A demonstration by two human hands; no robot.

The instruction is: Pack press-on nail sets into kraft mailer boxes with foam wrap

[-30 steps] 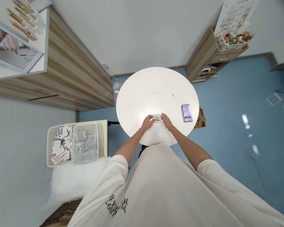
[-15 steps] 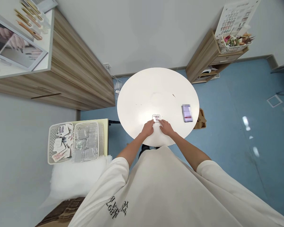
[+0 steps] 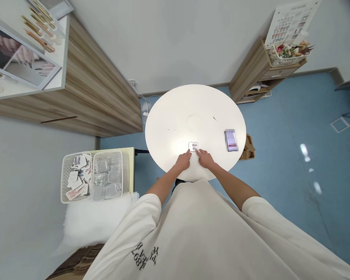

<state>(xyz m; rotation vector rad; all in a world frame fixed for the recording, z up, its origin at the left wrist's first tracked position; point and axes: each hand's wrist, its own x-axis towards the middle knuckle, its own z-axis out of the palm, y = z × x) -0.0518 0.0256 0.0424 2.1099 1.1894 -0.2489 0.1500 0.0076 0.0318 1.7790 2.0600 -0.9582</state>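
A small, clear, rounded-square plastic box [image 3: 193,146] lies flat near the front of the round white table [image 3: 175,105]. Rows of small dark reddish shapes show inside it, too tiny to name. My left hand [image 3: 183,161] rests at the box's near left corner, its fingers stretched forward and the tips at the edge. At the near right corner is my right hand [image 3: 205,159], also with extended fingers, one tip on or beside the box. Neither hand is wrapped around it.
A phone-like purple object [image 3: 231,140], pixelated, lies on the table's right side. To the left, a white basket [image 3: 64,179] contains printed cards, and another basket [image 3: 121,171] has clear plastic boxes. A wooden cabinet [image 3: 102,81] stands at left, a drawer unit [image 3: 247,74] at right.
One second ago my left hand gripped the box's side and my right hand was beside it. Both hands have drawn back toward me, fingertips now along its near edge. The box lies flat.
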